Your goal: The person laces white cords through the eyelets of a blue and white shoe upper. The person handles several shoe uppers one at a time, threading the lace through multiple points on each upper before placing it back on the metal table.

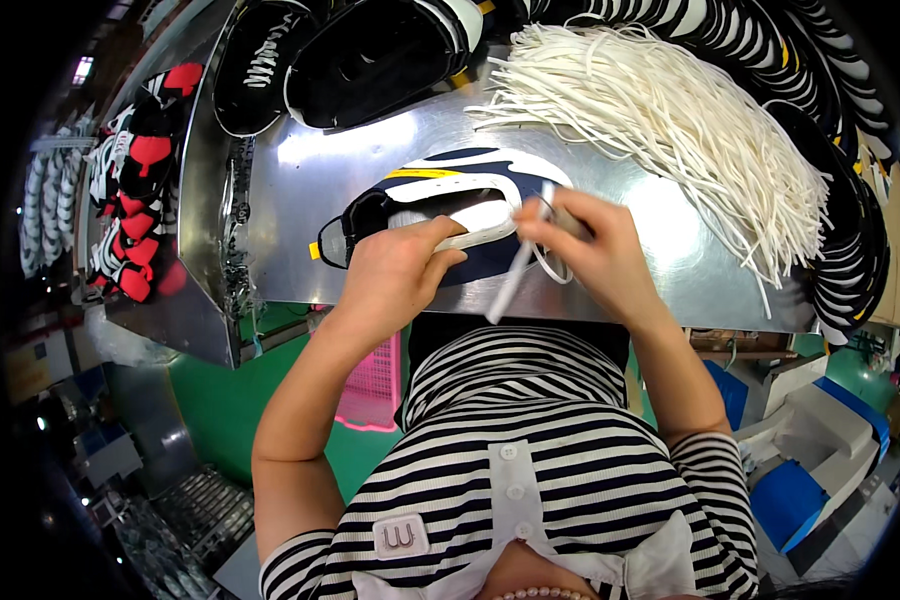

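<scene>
In the head view, we judged the lacing only just begun: a white lace (pixel 515 283) looped beside the toe end of the opening, while the far eyelet strip (pixel 448 187) looked bare, so most of the threading seemed left. Blur hid whether the lace had passed through any hole. Our right hand (pixel 598 238) had its fingers pinched on that lace; our left hand (pixel 395 262) had thumb and fingers closed on the near edge of the shoe upper (pixel 510 162). The upper lay on the metal table (pixel 288 215) in front of us, heel to our left, navy with white bands, a yellow stripe, dark collar lining and a yellow heel tab (pixel 315 250).
</scene>
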Tool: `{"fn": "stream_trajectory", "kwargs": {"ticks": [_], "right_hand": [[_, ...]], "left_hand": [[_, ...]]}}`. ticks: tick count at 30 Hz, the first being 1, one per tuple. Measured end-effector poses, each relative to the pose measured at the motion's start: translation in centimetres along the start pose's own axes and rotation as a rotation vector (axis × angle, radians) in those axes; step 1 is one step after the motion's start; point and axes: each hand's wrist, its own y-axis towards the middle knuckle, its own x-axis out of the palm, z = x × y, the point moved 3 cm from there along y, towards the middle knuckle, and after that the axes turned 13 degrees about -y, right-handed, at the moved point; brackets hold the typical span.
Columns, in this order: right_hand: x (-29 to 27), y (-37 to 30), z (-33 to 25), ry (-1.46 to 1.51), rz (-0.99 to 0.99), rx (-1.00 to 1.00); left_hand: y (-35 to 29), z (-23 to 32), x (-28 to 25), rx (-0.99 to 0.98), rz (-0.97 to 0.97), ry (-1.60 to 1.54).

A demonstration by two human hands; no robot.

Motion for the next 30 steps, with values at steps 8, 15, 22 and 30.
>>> {"fn": "stream_trajectory", "kwargs": {"ticks": [8,15,22,30], "right_hand": [[0.2,5.8,-0.4,-0.050,0.002,-0.182],[0.0,4.0,1.6,0.004,0.182,-0.049],[0.9,-1.6,2.4,-0.026,-0.011,0.015],[1.2,-0.7,2.7,-0.230,-0.020,0.015]], "left_hand": [[3.1,3.5,-0.2,0.081,0.003,0.253],[4.9,0.7,2.0,-0.052,0.115,0.086],[5.4,0.9,2.3,0.020,0.181,0.144],[5.4,0.8,2.3,0.055,0.184,0.074]]}}
